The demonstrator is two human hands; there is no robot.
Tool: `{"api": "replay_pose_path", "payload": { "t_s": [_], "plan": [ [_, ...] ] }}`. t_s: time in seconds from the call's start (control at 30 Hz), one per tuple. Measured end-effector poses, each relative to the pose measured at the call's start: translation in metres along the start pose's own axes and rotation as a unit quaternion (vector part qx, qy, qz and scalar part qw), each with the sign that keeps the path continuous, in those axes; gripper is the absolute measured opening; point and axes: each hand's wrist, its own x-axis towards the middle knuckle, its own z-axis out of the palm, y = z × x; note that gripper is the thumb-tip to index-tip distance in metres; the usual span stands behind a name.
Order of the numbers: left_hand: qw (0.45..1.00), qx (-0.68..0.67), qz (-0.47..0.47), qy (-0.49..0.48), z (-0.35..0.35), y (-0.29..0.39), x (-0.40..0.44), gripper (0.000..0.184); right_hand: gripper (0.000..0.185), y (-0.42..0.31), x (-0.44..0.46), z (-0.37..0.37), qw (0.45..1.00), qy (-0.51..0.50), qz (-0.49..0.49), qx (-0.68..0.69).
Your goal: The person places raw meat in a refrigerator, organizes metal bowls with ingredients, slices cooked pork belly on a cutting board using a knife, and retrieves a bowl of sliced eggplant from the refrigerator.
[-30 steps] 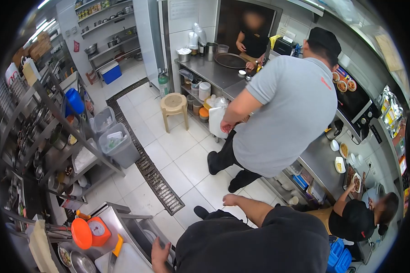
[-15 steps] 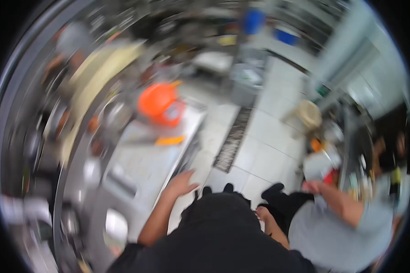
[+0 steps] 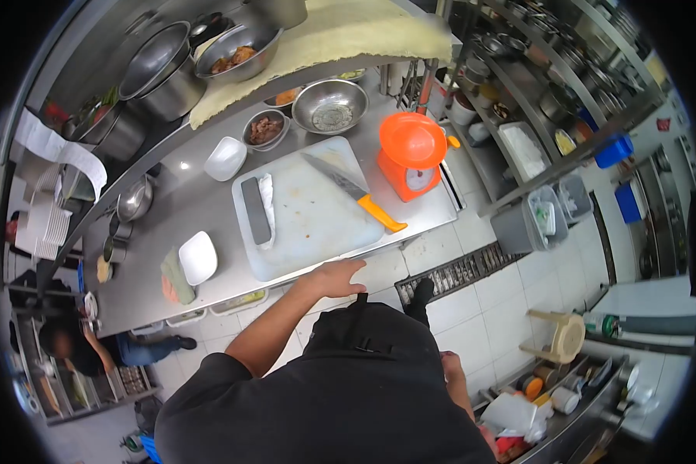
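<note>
My left hand (image 3: 337, 278) hangs by the front edge of the steel table, fingers stretched out and nothing in it. Nearest to it is a white cutting board (image 3: 301, 251). On the board lie a large knife (image 3: 356, 190) with an orange handle and a long dark grey bar (image 3: 256, 210) beside a crumpled white strip. An orange kitchen scale (image 3: 411, 155) stands to the right of the board. My right hand (image 3: 453, 374) is low beside my body, partly covered by the dark shirt; its fingers are mostly hidden.
Behind the board are a steel bowl (image 3: 330, 107) and a bowl of dark meat pieces (image 3: 265, 130). White dishes (image 3: 198, 258) stand to the left. Grey bins (image 3: 530, 222), a floor drain (image 3: 464, 272) and a beige stool (image 3: 562, 338) are to the right. A person (image 3: 85, 346) sits at lower left.
My view has swung right and steadied, bringing the table and board across in front of me. The person in grey at my right is out of view. My left hand stays open.
</note>
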Motion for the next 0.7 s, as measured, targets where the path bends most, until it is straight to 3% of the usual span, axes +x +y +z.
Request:
{"api": "replay_pose_path", "payload": {
  "t_s": [0.07, 0.2, 0.27, 0.3, 0.4, 0.43, 0.53, 0.7],
  "plan": [
    [1.0, 0.0, -0.029, 0.002, 0.003, 0.004, 0.018, 0.071, 0.035, -0.014, 0.066, -0.037, 1.0, -0.017, 0.018, 0.001],
    [0.994, 0.002, -0.106, -0.001, 0.005, 0.049, 0.055, 0.071, 0.046, -0.102, 0.096, -0.098, 0.988, -0.038, -0.033, -0.143],
    [0.996, 0.024, -0.083, 0.038, 0.016, 0.068, 0.073, 0.07, 0.057, -0.139, 0.093, -0.126, 0.978, -0.065, -0.071, -0.188],
    [0.996, 0.039, -0.061, 0.058, 0.018, 0.08, 0.087, 0.07, 0.068, -0.163, 0.092, -0.138, 0.976, -0.05, -0.041, -0.21],
    [0.995, -0.042, -0.053, 0.072, 0.005, 0.123, 0.106, 0.07, 0.068, -0.184, 0.161, -0.176, 0.954, -0.033, -0.157, -0.252],
    [0.992, -0.063, -0.087, 0.065, -0.008, 0.142, 0.105, 0.07, 0.061, -0.19, 0.185, -0.183, 0.925, 0.016, -0.245, -0.288],
    [0.99, -0.039, -0.108, 0.083, -0.017, 0.162, 0.108, 0.068, 0.056, -0.274, 0.18, -0.197, 0.852, 0.004, -0.339, -0.4],
    [0.984, -0.029, -0.137, 0.107, -0.029, 0.184, 0.113, 0.065, 0.043, -0.39, 0.151, -0.191, 0.841, 0.075, -0.434, -0.315]
  ]
}}
